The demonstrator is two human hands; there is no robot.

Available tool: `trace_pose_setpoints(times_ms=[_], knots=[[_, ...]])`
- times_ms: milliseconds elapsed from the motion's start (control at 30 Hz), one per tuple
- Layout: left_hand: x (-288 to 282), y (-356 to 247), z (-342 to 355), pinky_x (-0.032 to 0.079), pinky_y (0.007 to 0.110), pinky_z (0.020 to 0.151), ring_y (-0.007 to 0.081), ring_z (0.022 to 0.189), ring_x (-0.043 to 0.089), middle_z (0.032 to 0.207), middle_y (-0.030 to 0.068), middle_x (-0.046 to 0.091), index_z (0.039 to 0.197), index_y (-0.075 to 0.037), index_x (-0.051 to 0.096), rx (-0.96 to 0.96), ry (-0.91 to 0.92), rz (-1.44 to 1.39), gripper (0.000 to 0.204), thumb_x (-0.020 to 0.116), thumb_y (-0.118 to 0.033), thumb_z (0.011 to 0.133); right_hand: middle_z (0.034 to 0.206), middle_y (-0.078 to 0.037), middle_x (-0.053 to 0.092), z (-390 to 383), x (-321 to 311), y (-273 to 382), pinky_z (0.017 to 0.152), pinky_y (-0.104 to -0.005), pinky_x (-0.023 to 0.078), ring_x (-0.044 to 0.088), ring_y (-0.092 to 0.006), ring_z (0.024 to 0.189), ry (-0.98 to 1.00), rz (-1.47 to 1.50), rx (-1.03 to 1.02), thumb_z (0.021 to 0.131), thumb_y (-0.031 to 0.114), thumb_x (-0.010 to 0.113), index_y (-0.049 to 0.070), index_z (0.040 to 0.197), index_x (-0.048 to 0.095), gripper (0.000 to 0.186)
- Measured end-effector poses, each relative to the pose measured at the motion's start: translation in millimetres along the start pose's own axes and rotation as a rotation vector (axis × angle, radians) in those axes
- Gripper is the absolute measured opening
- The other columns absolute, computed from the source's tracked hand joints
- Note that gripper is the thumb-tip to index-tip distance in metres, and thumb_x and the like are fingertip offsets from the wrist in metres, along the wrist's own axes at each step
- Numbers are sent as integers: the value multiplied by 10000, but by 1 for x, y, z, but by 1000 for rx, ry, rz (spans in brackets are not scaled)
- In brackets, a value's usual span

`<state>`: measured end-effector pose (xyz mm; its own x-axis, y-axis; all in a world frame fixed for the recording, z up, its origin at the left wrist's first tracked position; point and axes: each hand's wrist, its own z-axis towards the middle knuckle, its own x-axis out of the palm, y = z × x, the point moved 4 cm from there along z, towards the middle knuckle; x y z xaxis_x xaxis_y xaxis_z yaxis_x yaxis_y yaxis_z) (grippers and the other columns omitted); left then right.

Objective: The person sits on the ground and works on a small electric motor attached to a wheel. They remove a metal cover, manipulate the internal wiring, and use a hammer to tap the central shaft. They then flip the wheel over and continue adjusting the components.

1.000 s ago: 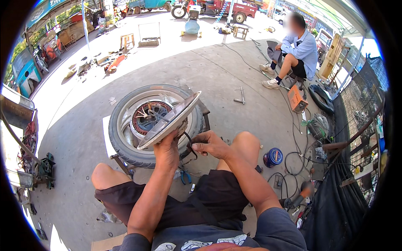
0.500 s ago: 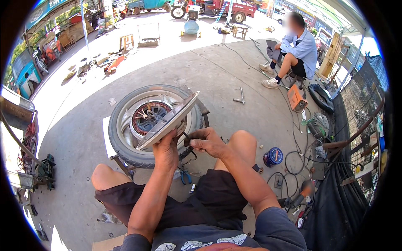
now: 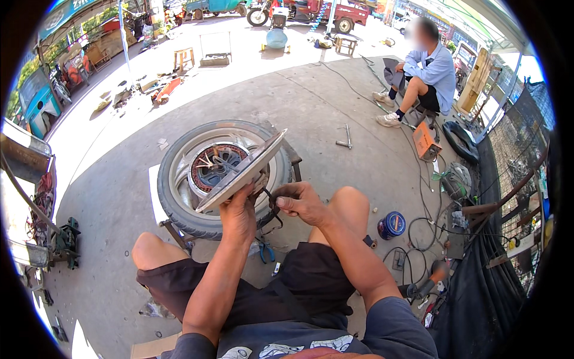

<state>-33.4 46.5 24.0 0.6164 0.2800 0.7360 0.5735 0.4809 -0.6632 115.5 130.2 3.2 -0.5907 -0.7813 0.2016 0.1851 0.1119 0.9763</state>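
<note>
Disc cover, mid-frame, long axis lower left to upper right — grip of left hand closed beneath; right hand, nearer black cable, pinches it — right of cover.

Disc overhanging wheel, open floor beyond

Left hand gripping, wrist upright, left forearm leaning slightly right. Right hand in a thumb-and-finger pinch, right forearm angled up-left. Hands near, not touching. Knees bent, spread.
</note>
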Motion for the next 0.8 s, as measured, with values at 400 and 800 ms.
trace_pose_setpoints(times_ms=[400,800], knots=[[-4,0,0,491,498,1006,231,1151,644,1188,36,691,1217,-162,635,-3,-15,0,381,777,-128,865,718,-14,532,1,-19,6,439,-210,310,409,-56,527,-258,173,-80,980,116,627,2,1070,624,145],[3,-5,-3,511,475,956,229,1105,651,1186,38,688,1241,-149,621,-5,-11,8,410,779,-131,863,625,4,501,0,-23,7,396,-212,291,394,-49,464,-377,169,-14,993,150,626,-16,1059,627,178]])
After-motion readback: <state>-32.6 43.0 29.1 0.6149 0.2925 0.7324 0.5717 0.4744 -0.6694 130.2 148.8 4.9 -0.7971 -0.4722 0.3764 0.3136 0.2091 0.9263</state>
